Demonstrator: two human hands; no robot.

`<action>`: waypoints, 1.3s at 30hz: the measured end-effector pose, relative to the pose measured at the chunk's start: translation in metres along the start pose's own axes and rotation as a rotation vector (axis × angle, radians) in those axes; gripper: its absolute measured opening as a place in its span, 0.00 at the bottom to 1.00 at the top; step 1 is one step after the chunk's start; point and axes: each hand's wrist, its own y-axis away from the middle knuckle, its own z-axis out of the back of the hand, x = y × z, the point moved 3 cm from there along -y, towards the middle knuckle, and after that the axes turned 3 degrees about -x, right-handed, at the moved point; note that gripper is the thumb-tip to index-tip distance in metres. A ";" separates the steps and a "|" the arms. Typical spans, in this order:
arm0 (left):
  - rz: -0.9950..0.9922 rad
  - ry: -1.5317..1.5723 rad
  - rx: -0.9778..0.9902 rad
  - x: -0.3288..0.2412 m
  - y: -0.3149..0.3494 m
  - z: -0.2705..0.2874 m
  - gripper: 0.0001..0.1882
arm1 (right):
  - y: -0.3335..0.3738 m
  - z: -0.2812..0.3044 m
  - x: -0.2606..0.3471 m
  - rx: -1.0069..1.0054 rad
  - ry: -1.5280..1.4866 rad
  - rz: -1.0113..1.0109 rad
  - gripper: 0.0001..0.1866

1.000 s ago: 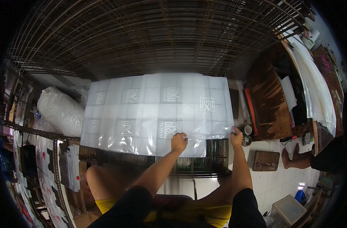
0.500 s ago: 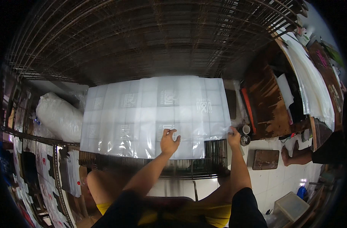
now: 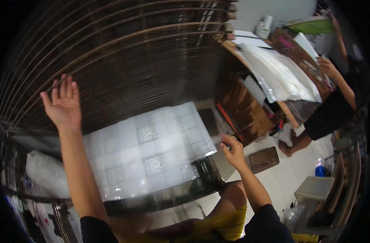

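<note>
My left hand [image 3: 63, 103] is raised to the far left, its fingers stretched and apart. Its fingertips overlap the wire rods of a dark drying rack [image 3: 148, 60]; whether they touch cannot be made out. Loosely curled, with thumb and fingers apart, my right hand [image 3: 233, 152] hovers just off the right corner of the plastic sheets and looks empty. Those sheets [image 3: 144, 150] are clear-white plastic with white printed designs, spread over a dark wire rack [image 3: 168, 194] in front of me. My left forearm hides part of their left side.
A plastic-wrapped white roll [image 3: 47, 174] lies at the left. On the right, a worn wooden cabinet [image 3: 245, 109] bears a stack of clear plastic sheets [image 3: 282, 77]. Another person's hand [image 3: 329, 67] is beside it. A brown board [image 3: 263, 159] and a plastic bin [image 3: 314, 188] are on the floor.
My left hand has gone from above the sheets up to the far-left rack rods, its fingers opening out. My right hand has come off the sheets' right edge. The view has turned rightward.
</note>
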 end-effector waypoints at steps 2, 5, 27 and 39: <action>0.022 0.015 -0.123 -0.003 -0.003 -0.022 0.27 | -0.020 0.036 0.047 -0.088 0.039 0.208 0.17; 0.027 -0.042 -0.248 0.001 -0.012 -0.019 0.17 | -0.053 0.100 0.107 -0.357 0.192 0.392 0.12; 0.259 -0.176 -0.558 -0.021 0.248 0.071 0.17 | -0.196 0.238 0.036 -0.415 0.932 -0.043 0.13; 0.168 -0.178 -0.289 -0.026 0.149 0.026 0.23 | -0.206 0.300 0.058 -0.800 0.836 -0.053 0.14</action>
